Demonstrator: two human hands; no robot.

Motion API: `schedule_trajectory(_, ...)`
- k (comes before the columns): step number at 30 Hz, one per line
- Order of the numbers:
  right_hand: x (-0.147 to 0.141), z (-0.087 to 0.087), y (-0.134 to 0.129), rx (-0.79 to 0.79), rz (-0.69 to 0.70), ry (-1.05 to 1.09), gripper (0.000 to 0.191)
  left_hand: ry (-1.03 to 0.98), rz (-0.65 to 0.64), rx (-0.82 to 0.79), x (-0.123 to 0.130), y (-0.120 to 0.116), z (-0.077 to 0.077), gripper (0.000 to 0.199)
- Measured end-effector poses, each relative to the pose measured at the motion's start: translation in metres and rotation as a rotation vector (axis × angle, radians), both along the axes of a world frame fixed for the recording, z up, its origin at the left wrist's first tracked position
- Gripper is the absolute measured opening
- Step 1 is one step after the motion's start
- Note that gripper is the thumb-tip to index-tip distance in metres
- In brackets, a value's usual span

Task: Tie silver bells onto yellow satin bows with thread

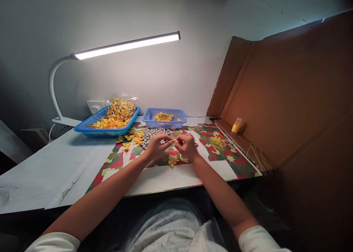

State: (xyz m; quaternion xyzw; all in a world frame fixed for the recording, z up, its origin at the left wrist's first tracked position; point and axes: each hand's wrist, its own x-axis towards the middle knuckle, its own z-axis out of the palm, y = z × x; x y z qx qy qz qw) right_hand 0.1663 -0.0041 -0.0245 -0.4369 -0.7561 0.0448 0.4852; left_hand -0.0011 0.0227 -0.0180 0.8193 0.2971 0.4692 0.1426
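Note:
My left hand (157, 146) and my right hand (187, 147) meet above the patterned mat, fingertips pinched close together. Between them runs a thin yellowish cord (173, 141). Below the fingers hangs or lies a yellow ribbon bow (173, 160); whether it is tied to the cord I cannot tell. A pile of small silver bells (151, 135) lies just behind my left hand. Loose yellow bows (135, 137) are heaped left of the bells. Something small and red (196, 144) shows beside my right hand, mostly hidden.
A blue basket (102, 133) at the back left holds many yellow bows and a clear bag. Beside it, a smaller basket (164, 124) contains yellow pieces. Yellow cords (218, 143) lie at right, near a small yellow bottle (236, 126). Cardboard (289, 90) walls the right side; a lamp (127, 46) hangs above.

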Motion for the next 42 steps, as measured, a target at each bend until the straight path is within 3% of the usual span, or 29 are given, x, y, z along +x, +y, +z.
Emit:
schedule_trajectory(3, 0.001, 0.001, 0.002, -0.083, -0.021, 0.049, 0.018, 0.151, 0.032, -0.1, -0.003, 0.0, 0.004, 0.027)
schedule_trajectory(7, 0.002, 0.003, 0.003, -0.291, -0.015, 0.077, 0.017, 0.455, -0.125, -0.345, -0.01, -0.004, 0.01, 0.023)
schedule_trajectory(11, 0.003, 0.006, 0.001, -0.427, 0.042, 0.029, 0.019, 0.504, -0.239, -0.52, -0.011, -0.009, 0.008, 0.022)
schedule_trajectory(16, 0.01, 0.009, -0.008, -0.602, 0.126, 0.031, 0.015, 0.571, -0.197, -0.55, -0.006, -0.01, -0.001, 0.016)
schedule_trajectory(21, 0.016, 0.007, -0.022, -0.668, 0.173, 0.107, 0.017, 0.504, -0.206, -0.533, -0.003, -0.009, -0.005, 0.02)
schedule_trajectory(27, 0.014, 0.0, -0.024, -0.882, 0.191, 0.346, 0.017, 0.206, -0.147, -0.516, 0.002, -0.009, -0.002, 0.02)
schedule_trajectory(32, 0.011, -0.01, -0.019, -0.824, 0.191, 0.547, 0.018, -0.108, -0.269, -0.781, 0.006, -0.008, -0.007, 0.031)
schedule_trajectory(35, 0.009, -0.015, -0.018, -0.726, 0.15, 0.592, 0.018, -0.185, -0.34, -0.884, 0.008, -0.008, -0.01, 0.037)
schedule_trajectory(42, 0.009, -0.014, -0.02, -0.59, 0.082, 0.498, 0.024, -0.143, -0.282, -0.83, 0.009, -0.008, -0.009, 0.038)
